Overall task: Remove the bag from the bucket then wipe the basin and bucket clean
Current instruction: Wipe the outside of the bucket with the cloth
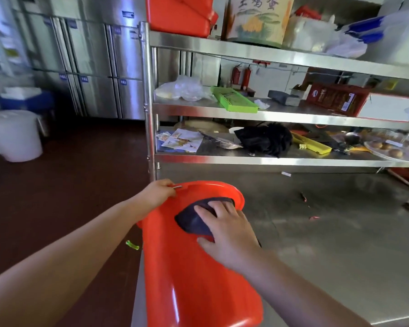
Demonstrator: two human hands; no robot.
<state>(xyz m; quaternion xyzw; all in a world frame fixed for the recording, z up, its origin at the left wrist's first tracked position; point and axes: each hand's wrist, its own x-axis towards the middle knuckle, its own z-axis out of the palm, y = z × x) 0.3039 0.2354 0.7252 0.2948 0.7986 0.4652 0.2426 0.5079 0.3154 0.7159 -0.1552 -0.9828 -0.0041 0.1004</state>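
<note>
An orange plastic bucket (pixel 189 274) lies tipped on its side at the left end of a steel table (pixel 328 232), its rim pointing away from me. My left hand (pixel 157 192) grips the rim where the metal handle joins it. My right hand (pixel 227 230) presses a dark cloth (pixel 191 220) flat against the bucket's outer wall, near the rim. The fingers are spread over the cloth, and the thumb lies on the orange wall. No bag or basin is clearly in view.
A steel rack (pixel 269 114) stands along the table's far side, holding boxes, plastic bags, a black cloth bundle and a green tray. Another orange container (pixel 180 15) sits on its top shelf. A white bucket (pixel 17 138) stands on the dark red floor at left, before steel fridges.
</note>
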